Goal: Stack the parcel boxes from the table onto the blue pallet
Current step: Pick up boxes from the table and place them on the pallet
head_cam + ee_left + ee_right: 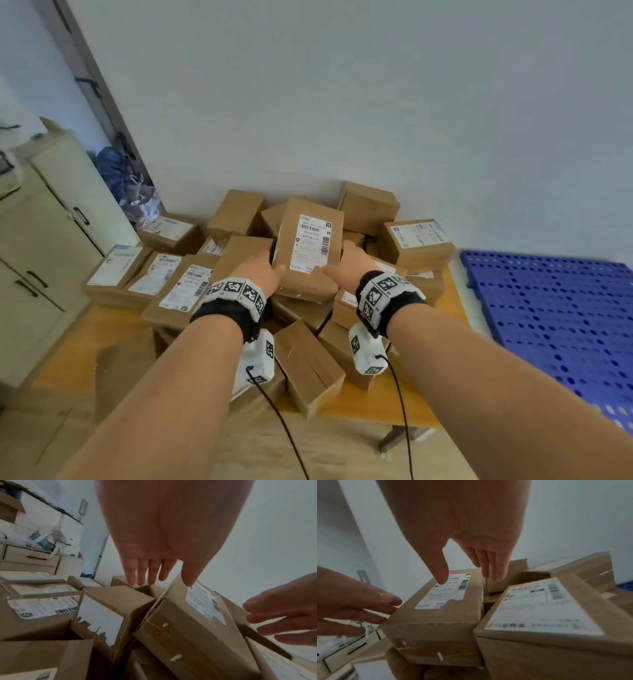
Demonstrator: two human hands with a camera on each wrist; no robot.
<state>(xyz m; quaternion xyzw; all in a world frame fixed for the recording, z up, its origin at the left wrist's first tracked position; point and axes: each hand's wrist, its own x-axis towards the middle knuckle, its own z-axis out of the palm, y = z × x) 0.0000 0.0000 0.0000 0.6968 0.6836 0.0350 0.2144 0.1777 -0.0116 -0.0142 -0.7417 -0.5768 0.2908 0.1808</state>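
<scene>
Head view: a labelled parcel box (310, 248) is seen tilted on top of the pile of parcel boxes (178, 274) on the wooden table (452, 301). It is flanked by the left hand (262, 270) and the right hand (352, 265), one at each long side. Fingers are shown straight and spread in both wrist views, thumbs over the top face, nothing clenched; firm contact with the box sides cannot be told. The blue pallet (555, 308) is seen bare, right of the table. A beige cabinet (44, 240) is seen at left.
</scene>
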